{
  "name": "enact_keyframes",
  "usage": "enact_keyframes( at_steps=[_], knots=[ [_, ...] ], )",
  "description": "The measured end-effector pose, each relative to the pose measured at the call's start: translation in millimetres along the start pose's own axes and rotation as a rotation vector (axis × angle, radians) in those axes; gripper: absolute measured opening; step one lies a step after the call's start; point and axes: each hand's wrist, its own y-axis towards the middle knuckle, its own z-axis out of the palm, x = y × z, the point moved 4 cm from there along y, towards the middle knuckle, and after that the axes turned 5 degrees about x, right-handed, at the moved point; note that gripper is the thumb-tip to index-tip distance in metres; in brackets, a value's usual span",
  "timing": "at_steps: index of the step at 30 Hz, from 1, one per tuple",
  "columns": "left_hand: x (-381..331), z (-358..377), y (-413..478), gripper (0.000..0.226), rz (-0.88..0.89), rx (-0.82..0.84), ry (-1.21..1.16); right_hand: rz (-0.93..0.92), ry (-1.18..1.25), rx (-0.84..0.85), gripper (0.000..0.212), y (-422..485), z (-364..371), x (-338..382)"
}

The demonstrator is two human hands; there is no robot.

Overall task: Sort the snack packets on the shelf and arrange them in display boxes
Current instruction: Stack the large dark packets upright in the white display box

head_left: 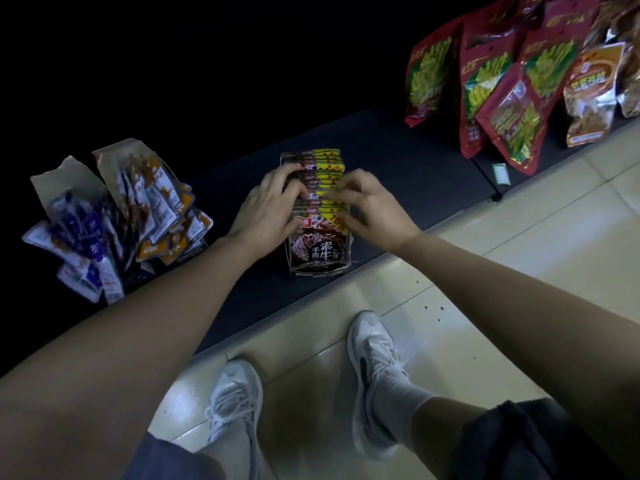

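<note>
A row of dark snack packets [320, 249] with yellow corners stands upright in a low display box [320, 271] on the dark shelf [398, 161]. My left hand [268, 206] lies against the left side of the row, fingers reaching over the packet tops. My right hand [370, 207] is on the right side, its fingertips pinching the top edge of a packet in the middle of the row. The rear packets show only their top edges.
Left on the shelf, an open brown box [114, 161] overflows with small purple, white and orange packets [114, 230]. At the right back stand large red and green snack bags [491, 84] and an orange bag [594, 91]. A tiled floor and my white shoes are below.
</note>
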Motion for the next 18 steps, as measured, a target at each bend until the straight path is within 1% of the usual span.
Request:
enact_keyframes(
  at_steps=[1,3,5,6,7,8,9,10,12,13,14,16,18],
  knots=[
    [-0.3,-0.2,0.2,0.044,-0.003,0.003,-0.001,-0.018,0.043,0.002,0.036,-0.6,-7.4,4.6],
    [-1.3,-0.4,0.9,0.044,-0.007,0.006,0.002,-0.077,0.109,0.072,0.050,-5.9,-17.3,13.4],
    [-1.3,-0.3,1.3,0.043,-0.015,0.005,0.003,-0.153,0.035,0.206,0.061,-14.7,-13.4,21.1],
    [-1.2,-0.7,1.2,0.042,-0.018,0.003,0.000,-0.189,-0.031,0.266,0.058,-20.6,-5.4,23.9],
    [-1.0,-0.8,0.9,0.041,-0.021,0.003,-0.003,-0.211,-0.081,0.301,0.047,-25.8,3.7,25.3],
    [-0.9,-0.9,0.7,0.040,-0.024,0.009,-0.011,-0.213,-0.105,0.293,0.032,-27.9,9.6,24.8],
    [-0.2,-1.0,0.6,0.039,-0.023,0.016,-0.023,-0.171,-0.104,0.243,0.023,-25.6,10.4,24.2],
    [0.3,-1.1,0.6,0.036,-0.020,0.020,-0.041,-0.087,-0.098,0.174,0.019,-20.4,8.4,22.1],
    [1.6,-2.9,0.2,0.024,-0.009,-0.010,-0.113,0.116,-0.127,0.081,0.022,-8.8,1.4,15.7],
    [2.8,-4.2,0.2,0.018,-0.010,-0.038,-0.172,0.191,-0.160,0.060,0.025,-4.8,0.0,11.5],
    [3.8,-5.9,0.3,0.019,-0.021,-0.063,-0.238,0.245,-0.176,0.045,0.026,-2.6,1.1,7.4],
    [5.1,-8.7,0.1,0.037,-0.054,-0.074,-0.317,0.298,-0.151,0.014,0.027,-1.9,7.6,5.9],
    [4.7,-8.3,-2.2,0.059,-0.051,-0.041,-0.262,0.299,-0.110,-0.025,0.028,-1.0,13.3,8.4]
  ],
)
